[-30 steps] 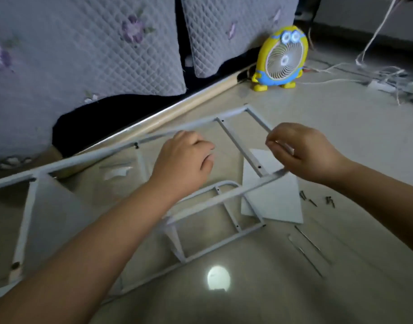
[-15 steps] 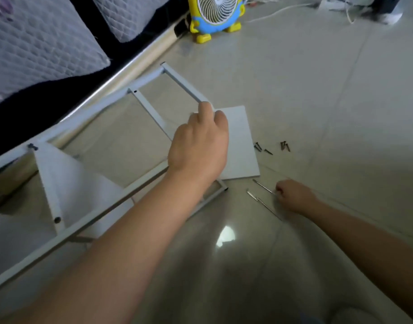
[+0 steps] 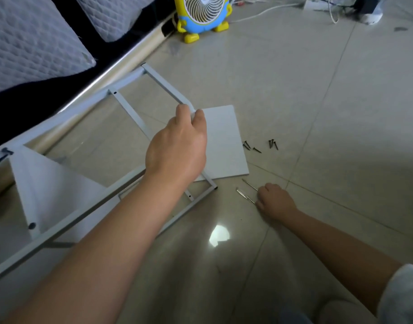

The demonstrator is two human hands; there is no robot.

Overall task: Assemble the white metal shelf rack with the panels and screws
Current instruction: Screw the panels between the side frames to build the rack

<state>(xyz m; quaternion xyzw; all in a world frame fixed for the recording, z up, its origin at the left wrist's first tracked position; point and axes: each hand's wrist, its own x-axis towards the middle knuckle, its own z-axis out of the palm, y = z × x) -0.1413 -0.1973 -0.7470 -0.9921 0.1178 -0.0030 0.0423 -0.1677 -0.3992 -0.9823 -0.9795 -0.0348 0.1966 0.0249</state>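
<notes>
Leftward, the white rack frame (image 3: 165,86) lies on the floor (image 3: 317,113); the left hand (image 3: 177,148) clamps its end bar over a loose panel (image 3: 224,141); screws (image 3: 259,146) lie beside; the right hand (image 3: 274,202) curls at a thin tool (image 3: 245,196), grip unclear.

White rack frame (image 3: 131,113) tilted over a flat panel (image 3: 224,141) (screws (image 3: 257,150) just beside).
</notes>
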